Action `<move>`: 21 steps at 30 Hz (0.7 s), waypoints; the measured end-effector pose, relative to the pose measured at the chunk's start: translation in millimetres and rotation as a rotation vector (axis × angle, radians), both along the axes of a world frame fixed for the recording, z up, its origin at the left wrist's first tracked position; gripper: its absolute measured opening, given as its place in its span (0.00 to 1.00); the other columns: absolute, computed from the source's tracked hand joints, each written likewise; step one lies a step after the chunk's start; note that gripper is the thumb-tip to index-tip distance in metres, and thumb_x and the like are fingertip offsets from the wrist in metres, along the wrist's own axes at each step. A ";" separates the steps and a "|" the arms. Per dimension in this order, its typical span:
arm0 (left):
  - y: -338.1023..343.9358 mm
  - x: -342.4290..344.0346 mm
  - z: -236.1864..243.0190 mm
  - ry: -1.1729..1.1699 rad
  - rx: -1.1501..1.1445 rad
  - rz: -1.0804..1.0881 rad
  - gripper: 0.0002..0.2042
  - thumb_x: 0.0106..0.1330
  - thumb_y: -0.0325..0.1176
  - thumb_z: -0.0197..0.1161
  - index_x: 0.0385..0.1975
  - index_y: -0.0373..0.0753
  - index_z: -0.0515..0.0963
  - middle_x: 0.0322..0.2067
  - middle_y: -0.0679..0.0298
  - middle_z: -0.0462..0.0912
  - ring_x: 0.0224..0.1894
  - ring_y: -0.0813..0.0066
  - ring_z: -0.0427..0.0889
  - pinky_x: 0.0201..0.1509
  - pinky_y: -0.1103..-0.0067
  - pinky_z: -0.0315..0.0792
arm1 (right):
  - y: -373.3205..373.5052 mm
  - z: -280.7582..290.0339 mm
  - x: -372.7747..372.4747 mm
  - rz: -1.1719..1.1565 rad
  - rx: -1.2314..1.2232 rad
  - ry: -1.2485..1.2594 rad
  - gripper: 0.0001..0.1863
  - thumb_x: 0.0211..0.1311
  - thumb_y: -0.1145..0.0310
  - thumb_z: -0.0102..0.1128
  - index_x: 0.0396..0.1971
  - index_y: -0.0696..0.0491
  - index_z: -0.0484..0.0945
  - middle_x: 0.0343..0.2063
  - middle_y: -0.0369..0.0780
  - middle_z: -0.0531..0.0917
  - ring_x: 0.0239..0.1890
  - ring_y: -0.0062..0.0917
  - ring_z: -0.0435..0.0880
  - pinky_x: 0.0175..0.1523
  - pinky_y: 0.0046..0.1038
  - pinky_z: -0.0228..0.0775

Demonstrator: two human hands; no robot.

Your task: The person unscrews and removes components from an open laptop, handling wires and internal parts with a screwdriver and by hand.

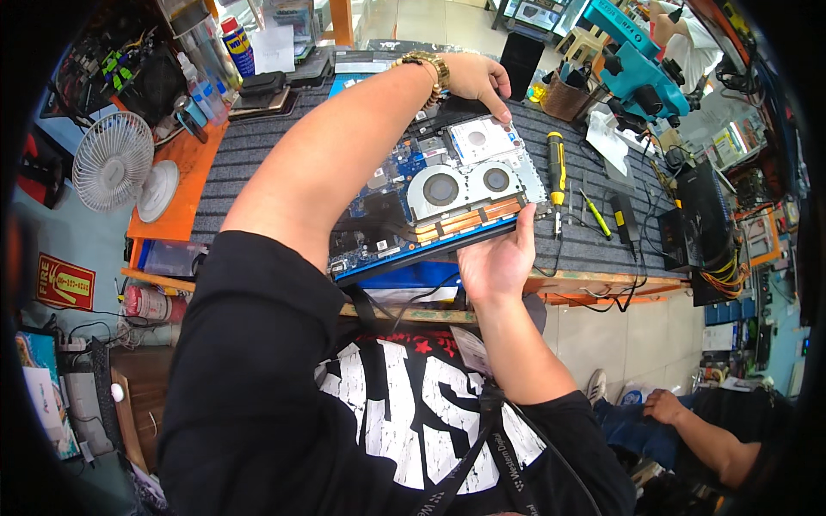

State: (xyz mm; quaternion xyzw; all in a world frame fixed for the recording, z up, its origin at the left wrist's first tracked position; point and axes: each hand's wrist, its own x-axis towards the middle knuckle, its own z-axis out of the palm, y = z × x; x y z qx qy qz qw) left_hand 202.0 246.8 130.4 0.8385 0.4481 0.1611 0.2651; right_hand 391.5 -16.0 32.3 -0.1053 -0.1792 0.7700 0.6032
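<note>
An opened laptop (370,202) shows its blue circuit board, two round fans, copper heat pipes and a silver drive (477,139). It sits tilted over the ribbed mat. My left hand (471,79) reaches across it, a gold-coloured band on the wrist. Its thumb and fingers close on the far right edge beside the drive; the exact contact is partly hidden. From below, my right hand (502,262) supports the near right corner, thumb along the side and fingers hidden underneath. A yellow-and-black screwdriver (557,168) lies just right of the laptop.
The grey ribbed mat (249,172) covers the bench. Right of the laptop lie a thin green screwdriver (595,213) and cables. A teal microscope (650,77) stands at the back right, a white fan (116,163) at the left. Another person's hand (667,404) rests at lower right.
</note>
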 end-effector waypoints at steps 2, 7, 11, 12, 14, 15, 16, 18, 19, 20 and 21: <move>-11.0 -2.5 -14.5 0.042 0.090 0.118 0.46 0.61 0.73 0.81 0.68 0.41 0.85 0.66 0.52 0.88 0.68 0.55 0.87 0.74 0.62 0.79 | 3.7 -12.2 2.7 -0.001 -0.036 -0.041 0.41 0.93 0.38 0.45 0.88 0.53 0.61 0.85 0.45 0.69 0.87 0.43 0.66 0.90 0.54 0.57; -105.2 -56.1 5.1 0.011 0.221 0.237 0.40 0.74 0.71 0.73 0.67 0.38 0.85 0.60 0.50 0.92 0.62 0.54 0.91 0.68 0.62 0.83 | 4.7 -29.9 16.3 0.013 -0.049 -0.136 0.42 0.93 0.38 0.45 0.89 0.53 0.59 0.87 0.46 0.66 0.88 0.45 0.65 0.90 0.56 0.57; -228.4 -122.3 23.5 0.197 0.104 0.415 0.37 0.76 0.66 0.73 0.60 0.31 0.83 0.37 0.52 0.93 0.39 0.58 0.94 0.43 0.65 0.85 | 6.2 -32.0 27.0 0.100 -0.100 -0.174 0.41 0.92 0.34 0.43 0.87 0.49 0.64 0.85 0.43 0.71 0.85 0.43 0.69 0.87 0.53 0.62; -253.5 -130.9 11.6 0.224 0.107 0.465 0.37 0.77 0.65 0.72 0.60 0.30 0.83 0.33 0.53 0.92 0.34 0.58 0.93 0.40 0.65 0.84 | 4.4 -25.3 28.6 0.079 -0.143 -0.198 0.41 0.91 0.31 0.41 0.85 0.47 0.68 0.82 0.42 0.76 0.82 0.41 0.74 0.83 0.49 0.68; -300.2 -151.5 -13.1 0.273 0.081 0.595 0.38 0.78 0.64 0.72 0.63 0.28 0.80 0.27 0.56 0.90 0.28 0.61 0.91 0.35 0.67 0.81 | -0.1 -29.3 37.0 0.042 -0.206 -0.266 0.40 0.92 0.31 0.39 0.83 0.48 0.70 0.78 0.42 0.80 0.76 0.38 0.81 0.75 0.45 0.78; -321.9 -164.6 -29.7 0.294 0.052 0.683 0.38 0.79 0.64 0.71 0.65 0.28 0.79 0.25 0.58 0.90 0.25 0.63 0.90 0.32 0.68 0.80 | -7.0 -26.9 29.3 0.029 -0.247 -0.307 0.40 0.92 0.32 0.39 0.82 0.48 0.70 0.77 0.42 0.81 0.75 0.38 0.83 0.73 0.43 0.81; -339.9 -173.4 -40.8 0.177 -0.074 0.737 0.39 0.80 0.63 0.70 0.68 0.28 0.76 0.26 0.58 0.90 0.25 0.66 0.90 0.32 0.69 0.80 | -16.6 -20.2 17.1 -0.001 -0.288 -0.321 0.39 0.93 0.33 0.39 0.82 0.49 0.71 0.76 0.43 0.81 0.73 0.38 0.84 0.72 0.43 0.82; -357.9 -181.1 -60.6 -0.130 -0.323 0.771 0.39 0.86 0.59 0.65 0.76 0.26 0.67 0.30 0.58 0.90 0.26 0.74 0.89 0.31 0.74 0.79 | -27.4 -24.7 17.9 0.036 -0.298 -0.294 0.39 0.92 0.32 0.40 0.81 0.49 0.72 0.74 0.43 0.83 0.72 0.39 0.86 0.70 0.43 0.84; -365.4 -177.5 -70.5 -0.251 -0.313 0.777 0.39 0.88 0.56 0.63 0.79 0.24 0.63 0.33 0.58 0.90 0.24 0.76 0.87 0.29 0.76 0.78 | -28.9 -26.0 20.5 0.073 -0.279 -0.260 0.40 0.92 0.32 0.40 0.81 0.50 0.72 0.73 0.44 0.84 0.71 0.40 0.86 0.69 0.44 0.85; -368.8 -172.5 -74.5 -0.293 -0.320 0.852 0.39 0.88 0.56 0.63 0.78 0.24 0.65 0.33 0.59 0.89 0.26 0.76 0.86 0.32 0.76 0.79 | -30.9 -21.7 21.4 0.063 -0.309 -0.261 0.41 0.91 0.31 0.41 0.80 0.50 0.73 0.74 0.45 0.84 0.70 0.41 0.87 0.68 0.45 0.87; -369.0 -168.1 -78.5 -0.338 -0.325 0.920 0.38 0.89 0.56 0.62 0.78 0.24 0.66 0.33 0.59 0.89 0.27 0.76 0.85 0.35 0.75 0.80 | -30.7 -17.8 21.1 0.069 -0.305 -0.259 0.41 0.91 0.31 0.41 0.80 0.50 0.73 0.74 0.45 0.84 0.70 0.41 0.87 0.68 0.45 0.87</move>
